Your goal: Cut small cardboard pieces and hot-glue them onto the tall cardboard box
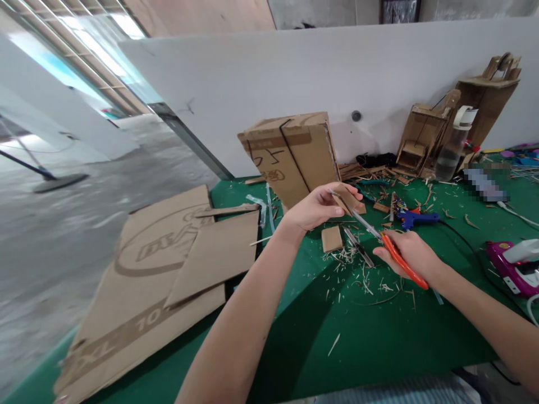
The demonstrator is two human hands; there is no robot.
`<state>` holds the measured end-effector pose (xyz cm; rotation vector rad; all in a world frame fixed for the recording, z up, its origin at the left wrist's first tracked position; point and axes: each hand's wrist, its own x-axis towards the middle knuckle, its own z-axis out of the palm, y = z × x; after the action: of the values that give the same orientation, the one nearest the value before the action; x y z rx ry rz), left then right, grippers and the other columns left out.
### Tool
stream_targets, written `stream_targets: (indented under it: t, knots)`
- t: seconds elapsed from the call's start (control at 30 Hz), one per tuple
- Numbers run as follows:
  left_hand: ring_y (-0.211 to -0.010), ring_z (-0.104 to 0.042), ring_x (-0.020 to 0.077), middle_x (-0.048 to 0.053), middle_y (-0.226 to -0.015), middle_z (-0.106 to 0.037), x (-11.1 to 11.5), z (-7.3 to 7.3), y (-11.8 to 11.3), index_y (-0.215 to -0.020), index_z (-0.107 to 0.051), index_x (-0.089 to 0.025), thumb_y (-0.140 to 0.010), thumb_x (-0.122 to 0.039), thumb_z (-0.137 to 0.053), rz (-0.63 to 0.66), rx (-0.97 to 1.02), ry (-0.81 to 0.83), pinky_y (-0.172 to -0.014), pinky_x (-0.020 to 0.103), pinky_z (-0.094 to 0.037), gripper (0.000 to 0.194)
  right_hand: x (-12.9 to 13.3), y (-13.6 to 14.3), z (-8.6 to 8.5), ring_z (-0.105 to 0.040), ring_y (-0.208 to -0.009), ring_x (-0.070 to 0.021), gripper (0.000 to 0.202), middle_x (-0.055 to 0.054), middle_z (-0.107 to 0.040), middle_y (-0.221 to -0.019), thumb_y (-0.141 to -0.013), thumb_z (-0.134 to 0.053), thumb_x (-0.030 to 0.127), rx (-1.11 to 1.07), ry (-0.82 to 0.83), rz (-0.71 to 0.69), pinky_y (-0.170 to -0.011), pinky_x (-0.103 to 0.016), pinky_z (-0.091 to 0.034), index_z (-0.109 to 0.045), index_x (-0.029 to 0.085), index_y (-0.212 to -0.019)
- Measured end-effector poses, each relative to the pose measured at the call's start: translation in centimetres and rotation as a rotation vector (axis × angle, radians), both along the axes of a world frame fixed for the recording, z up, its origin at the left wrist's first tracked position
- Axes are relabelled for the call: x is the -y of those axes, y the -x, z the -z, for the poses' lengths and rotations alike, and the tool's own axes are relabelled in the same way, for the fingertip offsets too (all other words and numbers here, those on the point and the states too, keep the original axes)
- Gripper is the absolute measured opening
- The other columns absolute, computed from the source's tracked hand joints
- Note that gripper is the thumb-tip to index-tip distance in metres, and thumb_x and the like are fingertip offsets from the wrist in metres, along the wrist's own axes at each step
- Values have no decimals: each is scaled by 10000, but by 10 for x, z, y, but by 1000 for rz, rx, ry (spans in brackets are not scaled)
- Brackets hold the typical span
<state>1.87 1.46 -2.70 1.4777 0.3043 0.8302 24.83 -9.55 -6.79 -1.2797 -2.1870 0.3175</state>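
My left hand (314, 209) is closed on a small piece of cardboard (350, 200), held above the green table. In my right hand (415, 252) is a pair of scissors with orange handles (400, 262). Its blades point up and left and meet the cardboard piece; whether they are parted I cannot make out. Below my hands, another small cardboard piece (332, 239) lies on the table beside a slim metal cutter (359, 247). Thin cardboard shreds (365, 280) are scattered around them.
A cardboard box (290, 154) stands behind my left hand. Large cardboard sheets (160, 269) cover the table's left side. A blue glue gun (415, 219) and a magenta device (511, 269) lie to the right. Cardboard models (419, 132) and a water bottle (452, 147) stand behind.
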Motion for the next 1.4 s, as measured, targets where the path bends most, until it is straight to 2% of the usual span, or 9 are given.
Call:
stream_targets:
  t: [0.3, 0.57, 0.77, 0.83, 0.93, 1.03, 1.13, 1.27, 1.4]
  knots:
    - [-967, -694, 221, 92, -1130, -689, 2, 0, -5, -1133, -681, -195, -715, -304, -820, -66, 57, 95, -866, 368, -575, 454, -1, -1, -1, -431, -409, -122, 405, 29, -461, -509, -943, -415, 569, -115, 48, 18, -461, -236, -289, -505, 207, -784]
    - [-781, -668, 131, 25, -896, -666, 0, 8, -18, -967, -646, -172, -778, -282, -769, -151, 93, 142, -729, 293, -587, 251, -4, -5, 3, -413, -442, -117, 375, 38, -452, -531, -910, -517, 563, -205, 110, 22, -484, -233, -305, -513, 208, -789]
    - [-689, -651, 111, -17, -748, -634, -7, 16, -12, -863, -564, -168, -764, -338, -775, -250, -39, 138, -650, 250, -558, 288, -2, -7, 0, -468, -456, -126, 371, 28, -481, -535, -910, -522, 552, -274, 133, 33, -492, -231, -346, -557, 196, -814]
    - [-700, -642, 115, -6, -761, -650, -9, 14, -9, -883, -562, -171, -786, -346, -745, -267, -229, 56, -653, 252, -540, 271, -1, -8, -4, -484, -455, -127, 382, 20, -496, -532, -909, -518, 554, -298, 132, 51, -489, -231, -361, -547, 200, -770]
    - [-680, -618, 124, 3, -749, -659, -8, 11, -10, -903, -585, -167, -801, -319, -704, -249, -615, -211, -645, 252, -492, 219, -3, -12, -8, -512, -460, -134, 378, 10, -527, -537, -912, -511, 545, -326, 119, 104, -487, -233, -387, -566, 198, -775]
    - [-755, -628, 146, 18, -852, -683, 1, 12, -22, -908, -604, -183, -808, -241, -643, -145, -840, -459, -668, 253, -466, 122, -7, -17, -10, -540, -466, -142, 364, 8, -559, -541, -915, -506, 535, -363, 99, 165, -500, -239, -418, -600, 193, -835]
    - [-794, -627, 161, 22, -911, -680, 13, 18, -39, -912, -629, -207, -818, -186, -577, -60, -1035, -648, -664, 251, -445, 108, -12, -22, -7, -561, -491, -147, 384, 0, -574, -544, -916, -499, 544, -393, 75, 197, -523, -243, -439, -580, 203, -759]
    - [-961, -615, 201, 65, -1027, -659, 20, 27, -50, -1019, -635, -197, -821, -144, -574, -101, -1196, -927, -758, 271, -445, 214, -16, -28, -3, -551, -481, -143, 413, 2, -566, -535, -910, -501, 566, -420, 79, 245, -497, -241, -425, -564, 206, -719]
    - [-1183, -532, 257, 108, -1303, -579, 12, 23, -34, -1309, -512, -208, -808, -152, -624, -224, -1248, -966, -893, 329, -432, 517, -20, -35, -4, -545, -484, -142, 405, -4, -577, -555, -901, -514, 569, -445, 58, 284, -488, -243, -419, -598, 200, -759]
